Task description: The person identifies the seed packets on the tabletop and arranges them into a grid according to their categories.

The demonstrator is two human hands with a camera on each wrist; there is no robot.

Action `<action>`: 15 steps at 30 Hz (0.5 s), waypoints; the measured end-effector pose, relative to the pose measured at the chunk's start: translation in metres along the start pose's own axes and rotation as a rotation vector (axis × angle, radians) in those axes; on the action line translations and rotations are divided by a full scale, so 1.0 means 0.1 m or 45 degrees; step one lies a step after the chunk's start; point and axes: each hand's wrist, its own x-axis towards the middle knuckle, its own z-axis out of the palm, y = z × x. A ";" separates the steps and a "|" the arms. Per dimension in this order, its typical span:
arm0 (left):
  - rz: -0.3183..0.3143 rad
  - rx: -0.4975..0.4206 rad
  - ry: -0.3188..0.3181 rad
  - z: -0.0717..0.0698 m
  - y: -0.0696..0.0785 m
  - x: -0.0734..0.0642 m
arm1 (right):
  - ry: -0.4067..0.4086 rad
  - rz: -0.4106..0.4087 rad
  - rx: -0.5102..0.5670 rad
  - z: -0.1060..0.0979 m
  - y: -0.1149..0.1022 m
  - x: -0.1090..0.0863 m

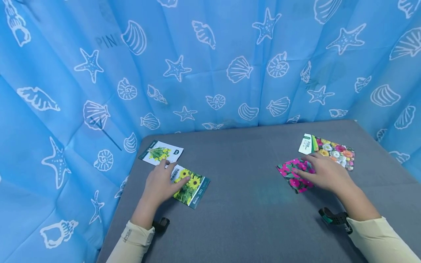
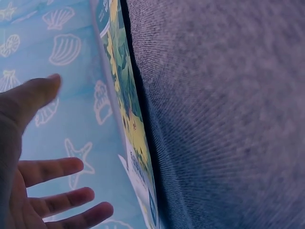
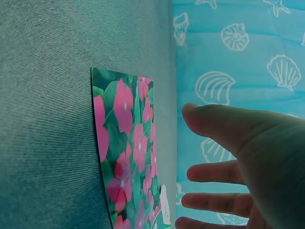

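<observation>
My left hand (image 1: 164,180) is spread flat over the left part of a sunflower seed packet (image 1: 192,187) lying on the grey table (image 1: 250,215). In the left wrist view its fingers (image 2: 52,200) are straight, with a gap showing between them and the packet (image 2: 127,121). My right hand (image 1: 320,171) reaches with straight fingers over a packet printed with pink flowers (image 1: 291,176). From the right wrist the fingers (image 3: 224,171) appear just off that packet (image 3: 125,152). I cannot tell whether either hand touches its packet.
A white packet with a yellow-green plant (image 1: 161,151) lies beyond the left hand. A packet of mixed coloured flowers (image 1: 330,149) lies beyond the right hand. A blue curtain with shells and starfish (image 1: 210,65) closes off the back and sides.
</observation>
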 end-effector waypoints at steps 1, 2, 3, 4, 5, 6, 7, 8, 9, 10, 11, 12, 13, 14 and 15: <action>0.003 -0.002 0.001 0.00 0.00 -0.01 | -0.005 -0.001 0.001 0.01 0.01 0.00; 0.004 -0.004 0.002 0.01 0.00 -0.01 | -0.010 0.001 0.002 0.01 0.02 0.00; 0.004 -0.009 0.002 0.01 0.00 -0.02 | -0.018 0.004 0.000 0.02 0.03 0.00; 0.004 -0.010 0.002 0.01 0.00 -0.03 | -0.028 0.009 0.000 0.02 0.05 0.00; 0.005 -0.010 -0.001 0.01 0.00 -0.03 | -0.042 0.018 -0.007 0.03 0.06 -0.01; 0.005 -0.010 -0.004 0.01 0.00 -0.04 | -0.056 0.028 -0.013 0.03 0.06 -0.01; 0.004 -0.011 -0.008 0.01 0.00 -0.04 | -0.071 0.042 -0.020 0.03 0.07 -0.01; -0.003 -0.012 -0.016 0.01 0.00 -0.05 | -0.084 0.055 -0.026 0.04 0.08 -0.02; -0.009 -0.011 -0.024 0.01 0.00 -0.05 | -0.098 0.071 -0.034 0.04 0.09 -0.02; -0.015 -0.007 -0.032 0.01 0.01 -0.06 | -0.107 0.084 -0.041 0.04 0.09 -0.03; -0.017 -0.005 -0.038 0.01 0.01 -0.06 | -0.116 0.097 -0.049 0.04 0.09 -0.03; -0.021 -0.003 -0.044 0.01 0.00 -0.06 | -0.123 0.110 -0.052 0.04 0.10 -0.04; -0.027 -0.001 -0.052 0.01 0.00 -0.07 | -0.129 0.119 -0.054 0.04 0.10 -0.04; -0.032 0.000 -0.060 0.01 0.01 -0.07 | -0.134 0.125 -0.058 0.04 0.10 -0.05; -0.032 -0.002 -0.065 0.02 0.01 -0.08 | -0.141 0.128 -0.061 0.05 0.10 -0.05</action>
